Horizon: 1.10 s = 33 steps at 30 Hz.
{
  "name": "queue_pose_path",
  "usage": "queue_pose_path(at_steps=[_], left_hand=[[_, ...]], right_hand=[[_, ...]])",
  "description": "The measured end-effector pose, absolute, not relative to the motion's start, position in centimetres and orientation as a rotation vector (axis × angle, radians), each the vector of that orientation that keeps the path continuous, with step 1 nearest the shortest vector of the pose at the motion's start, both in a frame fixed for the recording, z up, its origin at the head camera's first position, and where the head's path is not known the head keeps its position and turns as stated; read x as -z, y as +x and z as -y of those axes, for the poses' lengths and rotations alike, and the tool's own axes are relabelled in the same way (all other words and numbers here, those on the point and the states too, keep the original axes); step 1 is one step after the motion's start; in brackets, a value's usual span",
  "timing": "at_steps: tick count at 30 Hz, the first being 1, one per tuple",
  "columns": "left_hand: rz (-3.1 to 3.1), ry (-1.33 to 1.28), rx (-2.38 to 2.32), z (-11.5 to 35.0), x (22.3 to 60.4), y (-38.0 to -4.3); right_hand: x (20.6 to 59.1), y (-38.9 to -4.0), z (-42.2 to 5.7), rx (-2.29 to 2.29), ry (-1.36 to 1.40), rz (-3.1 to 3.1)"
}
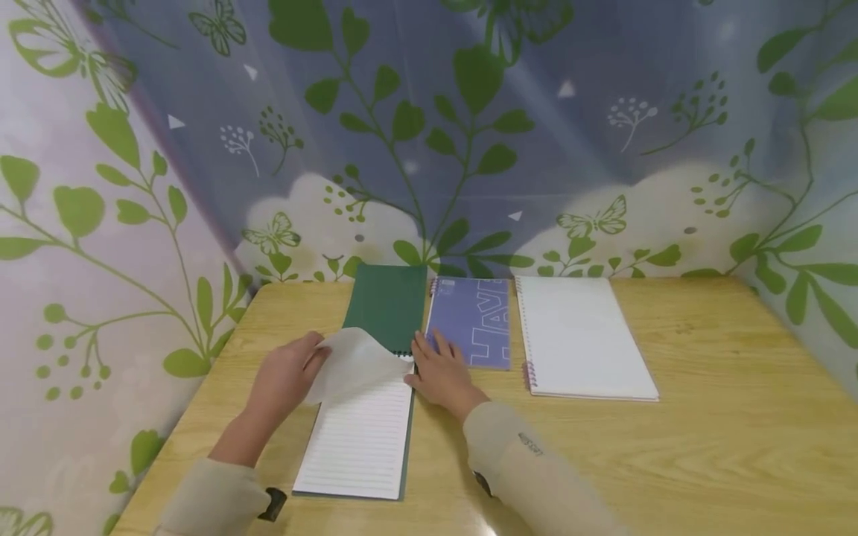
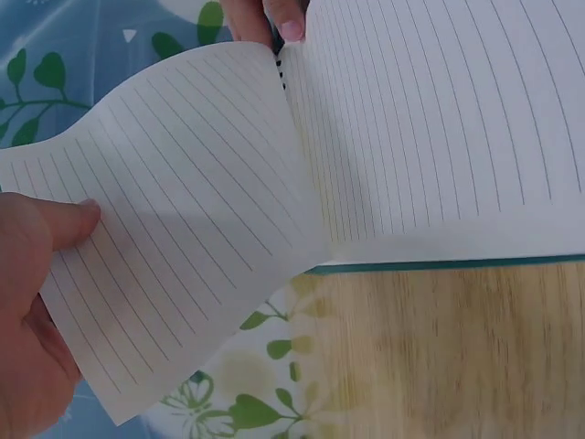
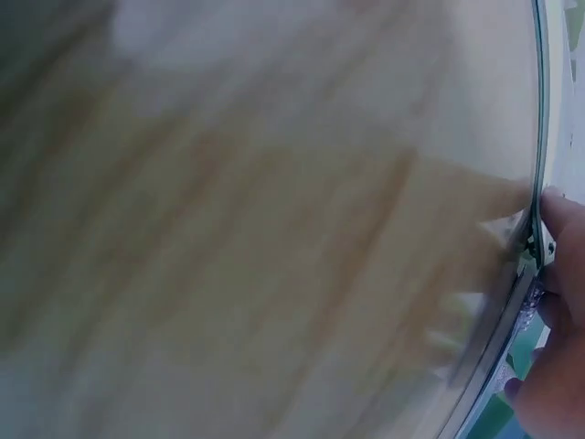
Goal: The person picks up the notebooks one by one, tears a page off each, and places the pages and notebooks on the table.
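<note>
A top-bound spiral notebook (image 1: 358,454) lies on the table with its dark green cover (image 1: 387,305) folded back. My left hand (image 1: 284,372) pinches the free end of a lined page (image 2: 174,201), thumb on the ruled face in the left wrist view. The lifted page curves up from the binding, over the lined sheets below. My right hand (image 1: 442,372) rests at the notebook's right edge beside the black coil (image 1: 402,353). Its thumb touches the edge of the sheets, while its other fingers overlap the purple notebook (image 1: 469,327) in the head view.
Right of the purple notebook, a larger spiral pad (image 1: 583,335) shows a blank white page. All lie on a light wooden table (image 1: 724,432). A leaf-patterned cloth (image 1: 429,134) hangs behind the table and along its sides.
</note>
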<state>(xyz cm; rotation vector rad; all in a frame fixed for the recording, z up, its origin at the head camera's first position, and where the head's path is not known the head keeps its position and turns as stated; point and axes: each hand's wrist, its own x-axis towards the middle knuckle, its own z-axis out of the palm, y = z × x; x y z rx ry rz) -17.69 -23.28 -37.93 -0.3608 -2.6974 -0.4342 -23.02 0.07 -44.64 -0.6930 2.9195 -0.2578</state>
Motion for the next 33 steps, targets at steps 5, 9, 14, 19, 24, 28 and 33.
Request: queue_pose_path(at_steps=[5,9,14,19,24,28,33], left_hand=[[2.732,-0.298,0.471,23.8,38.2,-17.5],[2.768,-0.225,0.534,24.6,38.1,-17.6],[2.804,-0.134,0.639,25.7,38.3,-17.8],[2.878,0.011,0.767,26.7,38.7,-18.2],[2.886,0.085,0.879,27.5,39.7,-18.7],[2.894,0.135,0.930,28.0,40.6,-19.1],[2.945,0.215,1.012,28.6,41.7,-19.6]], right_hand=[[44.9,-23.0,0.0,0.223,-0.699,-2.952],[45.0,-23.1,0.0,0.235,-0.704,-2.962],[45.1,-23.0,0.0,0.254,-0.691,-2.956],[45.2,-23.0,0.1,0.194,-0.659,-2.946],[45.0,-22.7,0.3,-0.051,-0.691,-2.946],[45.1,-22.6,0.4,-0.299,-0.749,-2.951],[45.0,-22.7,0.4,-0.470,-0.803,-2.966]])
